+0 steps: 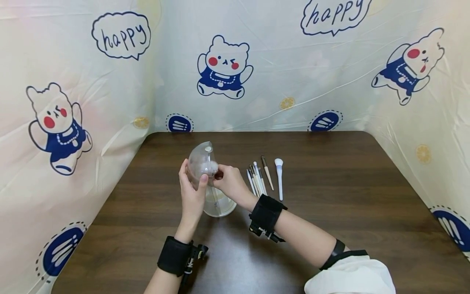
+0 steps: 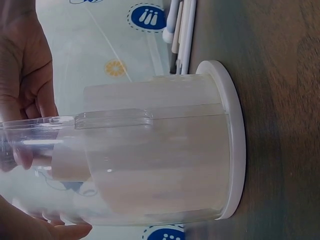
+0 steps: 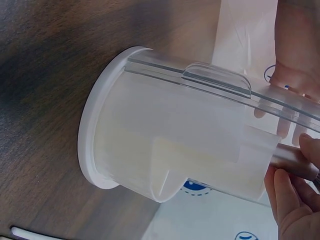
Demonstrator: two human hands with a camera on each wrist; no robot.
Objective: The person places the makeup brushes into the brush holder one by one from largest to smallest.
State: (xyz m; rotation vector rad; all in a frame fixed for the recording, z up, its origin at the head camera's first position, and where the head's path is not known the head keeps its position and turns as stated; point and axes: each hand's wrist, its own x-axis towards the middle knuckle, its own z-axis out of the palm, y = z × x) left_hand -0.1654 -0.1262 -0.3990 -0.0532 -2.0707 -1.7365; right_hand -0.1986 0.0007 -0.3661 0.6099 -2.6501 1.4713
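A clear domed makeup brush holder (image 1: 200, 157) with a white base (image 3: 92, 125) stands on the table. My left hand (image 1: 191, 194) holds its cover from the left, thumb on the near side, fingers showing through the plastic in the right wrist view. At the opening on the right, my right hand (image 1: 233, 183) pinches a makeup brush by its metallic, pinkish-brown part (image 3: 292, 159). Pale bristles (image 1: 211, 168) show beside those fingers in the head view. A frosted inner cup (image 2: 160, 165) fills the lower part of the holder; the brush's lower end is hidden there.
Several thin makeup brushes (image 1: 257, 177) lie together right of the holder. Beside them are a brush with a wooden handle (image 1: 268, 173) and a large white brush (image 1: 279, 177). A printed curtain (image 1: 264, 73) surrounds the brown table (image 1: 349, 183).
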